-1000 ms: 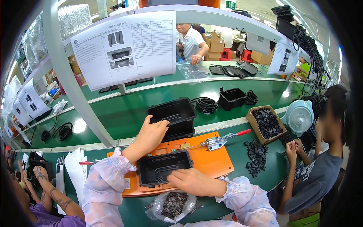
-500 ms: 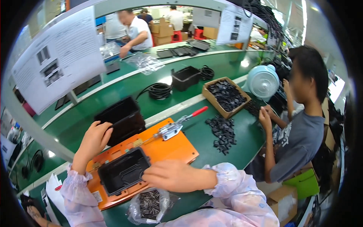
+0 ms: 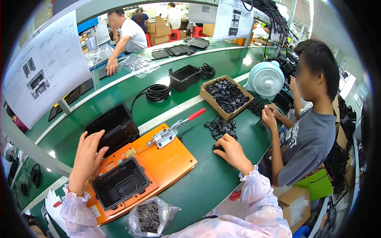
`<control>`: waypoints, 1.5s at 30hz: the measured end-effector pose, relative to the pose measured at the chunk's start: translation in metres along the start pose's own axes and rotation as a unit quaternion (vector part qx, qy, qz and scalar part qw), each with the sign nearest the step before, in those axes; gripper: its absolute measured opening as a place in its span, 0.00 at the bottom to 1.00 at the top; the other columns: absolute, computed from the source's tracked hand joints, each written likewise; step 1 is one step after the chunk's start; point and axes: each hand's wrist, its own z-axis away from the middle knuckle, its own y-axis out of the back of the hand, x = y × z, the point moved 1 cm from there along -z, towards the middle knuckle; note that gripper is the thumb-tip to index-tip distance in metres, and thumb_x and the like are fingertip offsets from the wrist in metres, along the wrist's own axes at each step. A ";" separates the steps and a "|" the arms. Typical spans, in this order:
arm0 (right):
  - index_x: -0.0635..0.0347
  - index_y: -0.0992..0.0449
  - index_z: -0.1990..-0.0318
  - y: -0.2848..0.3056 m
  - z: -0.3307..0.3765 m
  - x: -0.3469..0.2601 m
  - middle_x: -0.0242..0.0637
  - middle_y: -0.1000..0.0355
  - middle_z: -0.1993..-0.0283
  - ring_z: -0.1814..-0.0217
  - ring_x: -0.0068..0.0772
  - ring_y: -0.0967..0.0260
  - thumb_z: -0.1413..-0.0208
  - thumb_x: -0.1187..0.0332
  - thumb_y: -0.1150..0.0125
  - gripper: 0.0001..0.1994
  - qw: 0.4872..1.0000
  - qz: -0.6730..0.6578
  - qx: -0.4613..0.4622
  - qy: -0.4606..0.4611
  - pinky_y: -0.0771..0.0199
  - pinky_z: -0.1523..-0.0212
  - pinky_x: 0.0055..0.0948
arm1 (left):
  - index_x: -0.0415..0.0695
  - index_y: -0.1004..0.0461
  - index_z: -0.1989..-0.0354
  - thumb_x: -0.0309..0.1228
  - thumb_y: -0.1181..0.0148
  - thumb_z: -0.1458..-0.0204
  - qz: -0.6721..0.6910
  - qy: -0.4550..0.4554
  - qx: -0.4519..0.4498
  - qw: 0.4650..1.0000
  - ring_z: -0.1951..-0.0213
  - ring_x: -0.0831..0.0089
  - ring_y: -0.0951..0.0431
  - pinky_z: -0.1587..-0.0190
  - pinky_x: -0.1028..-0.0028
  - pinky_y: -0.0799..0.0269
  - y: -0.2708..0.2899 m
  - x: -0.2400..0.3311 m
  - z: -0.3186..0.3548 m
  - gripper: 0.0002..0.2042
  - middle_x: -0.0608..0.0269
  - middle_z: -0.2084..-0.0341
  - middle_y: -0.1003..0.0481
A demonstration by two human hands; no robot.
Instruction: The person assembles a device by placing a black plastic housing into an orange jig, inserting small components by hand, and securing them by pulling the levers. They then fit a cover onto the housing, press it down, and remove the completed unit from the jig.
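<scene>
My left hand is over the left end of the orange fixture, its fingers apart and holding nothing. Beside its fingertips stands a large black box. A smaller black plastic housing lies open side up in the fixture, below that hand. On the fixture's far edge sits a metal toggle clamp with a red handle. My right hand pinches a small black plastic part at the near side of a loose pile of such parts.
A cardboard box full of black parts stands beyond the pile, near a light-blue fan. A bag of screws lies at the front edge. Coiled cable and a black bin are farther back. A co-worker sits at the right.
My right hand has left the housing, moving right to the pile of parts, and now pinches one. My left hand has stayed by the black box, its fingers more spread. The view has shifted slightly.
</scene>
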 end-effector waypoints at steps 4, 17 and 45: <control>0.63 0.20 0.62 -0.010 -0.012 0.009 0.40 0.26 0.60 0.61 0.37 0.26 0.44 0.71 0.31 0.06 0.983 -0.114 0.137 0.045 0.25 0.61 0.35 | 0.41 0.29 0.38 0.27 0.35 0.44 -0.045 0.040 0.014 0.998 0.43 0.51 0.26 0.30 0.49 0.42 0.027 0.000 0.008 0.23 0.49 0.46 0.25; 0.64 0.24 0.58 -0.013 -0.055 0.043 0.47 0.21 0.64 0.62 0.45 0.21 0.37 0.68 0.36 0.08 0.971 -0.018 0.235 -0.040 0.23 0.61 0.43 | 0.40 0.21 0.54 0.23 0.34 0.46 -0.022 0.170 0.015 0.985 0.49 0.55 0.21 0.31 0.44 0.42 0.077 0.050 0.084 0.11 0.54 0.57 0.21; 0.62 0.19 0.51 0.029 -0.084 -0.097 0.22 0.31 0.69 0.72 0.10 0.40 0.31 0.65 0.40 0.11 0.815 -0.560 -0.133 -0.070 0.42 0.76 0.13 | 0.38 0.27 0.40 0.41 0.28 0.49 0.065 0.171 0.004 0.983 0.38 0.53 0.30 0.32 0.49 0.42 0.045 0.087 0.116 0.30 0.52 0.38 0.29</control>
